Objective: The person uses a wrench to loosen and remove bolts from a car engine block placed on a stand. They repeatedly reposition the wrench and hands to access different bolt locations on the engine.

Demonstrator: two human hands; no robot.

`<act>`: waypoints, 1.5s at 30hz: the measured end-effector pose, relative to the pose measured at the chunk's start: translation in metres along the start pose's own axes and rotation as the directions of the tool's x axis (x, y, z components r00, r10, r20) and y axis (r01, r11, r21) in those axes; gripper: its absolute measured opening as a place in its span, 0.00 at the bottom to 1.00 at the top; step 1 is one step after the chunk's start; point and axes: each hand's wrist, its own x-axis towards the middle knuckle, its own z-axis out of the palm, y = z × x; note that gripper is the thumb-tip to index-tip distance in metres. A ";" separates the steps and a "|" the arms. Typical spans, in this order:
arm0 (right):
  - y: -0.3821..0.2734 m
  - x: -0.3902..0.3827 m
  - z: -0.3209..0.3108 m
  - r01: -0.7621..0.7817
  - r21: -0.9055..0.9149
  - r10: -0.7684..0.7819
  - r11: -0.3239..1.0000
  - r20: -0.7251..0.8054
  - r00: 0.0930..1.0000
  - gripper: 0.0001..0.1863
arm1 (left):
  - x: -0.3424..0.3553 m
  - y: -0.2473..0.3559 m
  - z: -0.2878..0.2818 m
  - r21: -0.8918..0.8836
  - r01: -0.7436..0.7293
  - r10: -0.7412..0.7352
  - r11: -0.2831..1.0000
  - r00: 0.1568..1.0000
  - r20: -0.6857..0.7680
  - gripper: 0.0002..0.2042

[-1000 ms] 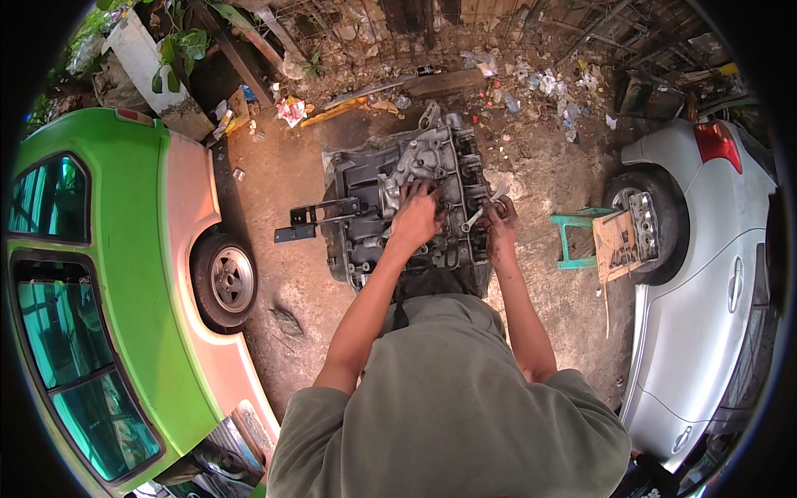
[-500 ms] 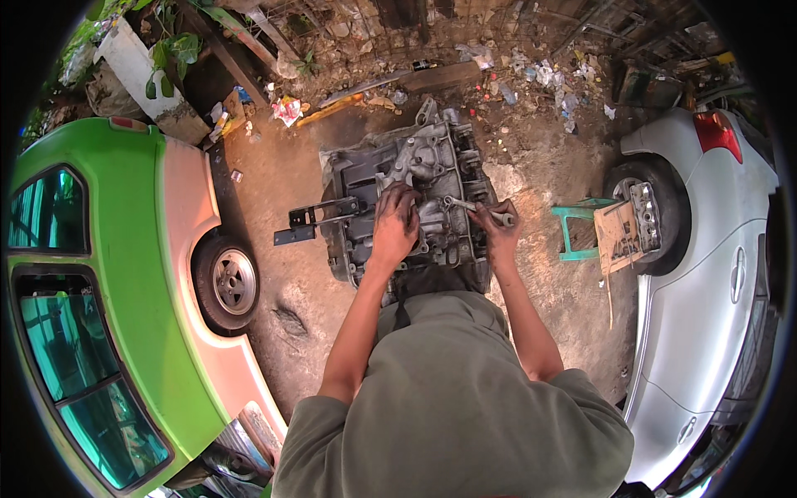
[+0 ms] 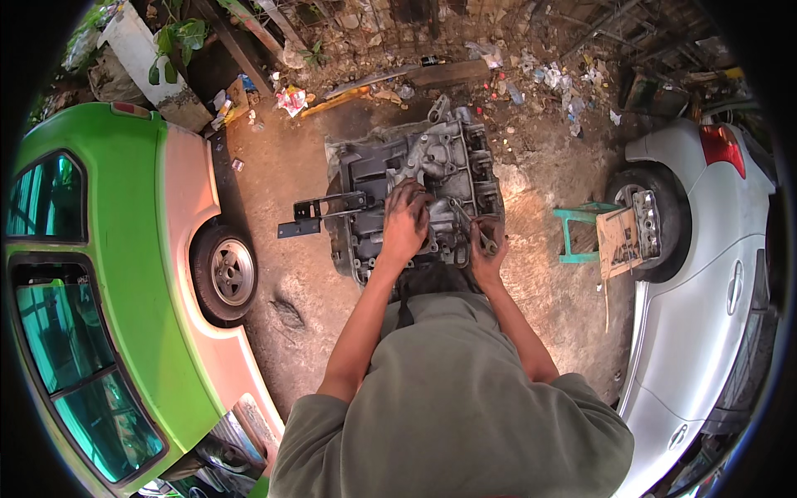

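A dirty grey engine block (image 3: 440,158) lies on the ground in front of me. My left hand (image 3: 407,217) rests on its middle, fingers bent and blackened with grease; whatever they may pinch is hidden under them. In my right hand (image 3: 487,259) is a metal combination wrench (image 3: 463,217), gripped near its lower end. The wrench slants up and left, its far end over the block's right-hand part beside a bolt area. A black metal bracket (image 3: 309,217) with long arms sticks out from the block's left side.
To the left stands a green and pink vehicle (image 3: 178,274), to the right a silver car (image 3: 697,332). By its wheel, a green stool (image 3: 573,232) bears a cardboard sheet (image 3: 616,242) and a metal engine part (image 3: 646,224). Litter (image 3: 292,100) and planks (image 3: 448,73) lie at the back.
The wrench has swung from nearly level to a steep slant as my right hand moved nearer to me and left. My left hand stays on the same part of the block. The view shifted slightly.
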 end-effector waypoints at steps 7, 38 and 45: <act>0.008 0.007 0.010 -0.224 0.476 0.251 0.851 0.007 0.968 0.06 | -0.001 -0.001 0.000 -0.034 0.000 0.000 0.999 1.000 -0.009 0.11; -0.002 0.072 -0.004 -0.338 0.640 0.357 0.690 0.106 0.928 0.12 | -0.001 -0.007 0.005 -0.094 -0.020 0.013 0.995 0.998 -0.068 0.13; 0.002 0.021 -0.002 -0.303 0.550 0.268 0.779 0.145 0.952 0.09 | -0.002 -0.005 0.004 -0.091 -0.002 -0.002 0.996 0.999 -0.049 0.12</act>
